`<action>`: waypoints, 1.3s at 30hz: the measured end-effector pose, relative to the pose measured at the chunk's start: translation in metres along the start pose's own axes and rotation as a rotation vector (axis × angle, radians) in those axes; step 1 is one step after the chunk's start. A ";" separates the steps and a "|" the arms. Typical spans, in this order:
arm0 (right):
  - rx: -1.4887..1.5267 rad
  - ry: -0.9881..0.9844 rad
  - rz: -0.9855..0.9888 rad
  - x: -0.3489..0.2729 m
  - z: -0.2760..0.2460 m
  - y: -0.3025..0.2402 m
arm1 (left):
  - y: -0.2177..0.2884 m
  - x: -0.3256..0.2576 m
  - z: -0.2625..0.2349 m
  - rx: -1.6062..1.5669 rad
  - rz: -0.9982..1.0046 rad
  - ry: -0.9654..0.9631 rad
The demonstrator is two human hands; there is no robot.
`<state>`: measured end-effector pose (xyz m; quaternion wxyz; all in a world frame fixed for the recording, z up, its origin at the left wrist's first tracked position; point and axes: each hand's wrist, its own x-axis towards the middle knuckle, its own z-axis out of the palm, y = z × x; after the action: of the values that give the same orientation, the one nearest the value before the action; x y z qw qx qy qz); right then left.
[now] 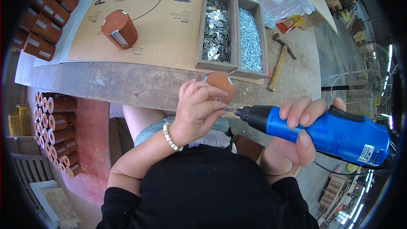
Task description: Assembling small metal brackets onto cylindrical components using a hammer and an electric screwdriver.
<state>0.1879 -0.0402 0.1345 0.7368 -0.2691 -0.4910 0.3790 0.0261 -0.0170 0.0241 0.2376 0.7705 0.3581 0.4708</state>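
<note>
My right hand (303,123) is wrapped round a blue corded electric screwdriver (326,138), which lies nearly level and points left. Its thin bit (229,110) reaches to the fingertips of my left hand (197,106), which wears a beaded bracelet. Those fingers are closed in a pinch on a small metal plate (218,99), mostly covered by them. Behind them, at the near table edge, is a reddish-brown cylinder (221,84) with metal clips at its rim; my left fingers overlap its near side. Whether a screw sits at the bit's tip is too small to tell.
A two-part wooden box holds flat metal clips (217,29) and screws (250,38). To its right lie a hammer (280,61) and a clear plastic bag (282,0). Another cylinder (119,29) stands on the cardboard (165,38). Stacked cylinders (46,17) are at far left, more (61,121) below.
</note>
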 end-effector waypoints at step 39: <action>-0.217 -0.252 0.050 0.001 -0.004 0.025 | -0.011 -0.019 0.009 0.183 -0.133 -0.004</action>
<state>0.1844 -0.0253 0.1141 0.6263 -0.3096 -0.6109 0.3725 0.0251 -0.0252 0.0014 0.1976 0.7646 0.4493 0.4177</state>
